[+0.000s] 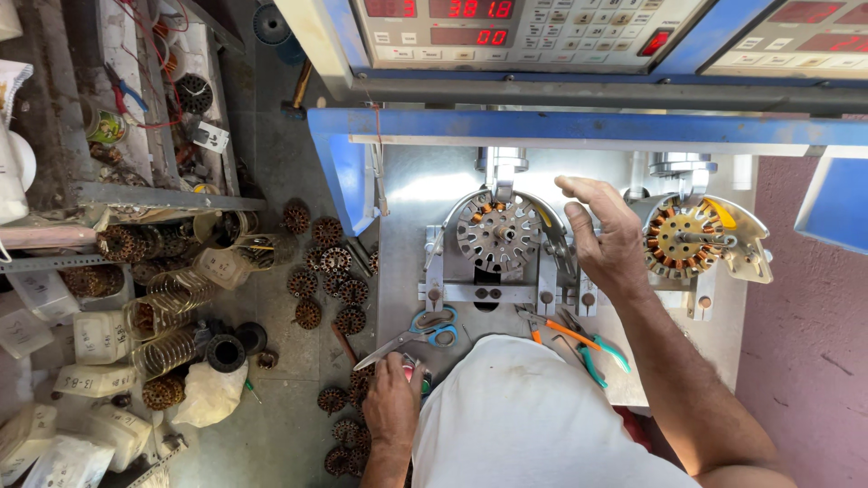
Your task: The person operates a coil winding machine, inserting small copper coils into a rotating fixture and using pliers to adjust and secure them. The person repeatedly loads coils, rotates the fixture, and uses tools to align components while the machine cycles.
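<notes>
On my feed the scissors (425, 331) show blue-and-teal handles with bare steel blades, and the pliers (579, 342) have orange and teal handles. The left stator (497, 233) is dull silver flecked with orange, while the right stator (684, 240) is wound in copper-orange around a brassy core. The machine frame (579, 129) is blue, its displays (470, 23) glow red, and the shirt (533, 425) is white.

One head-worn camera, looking almost straight down from above the person's chest. Close range: metal bench (398, 226) fills centre, control panel (524, 32) along the top edge, floor (271, 298) on the left. No second view to overlap.
</notes>
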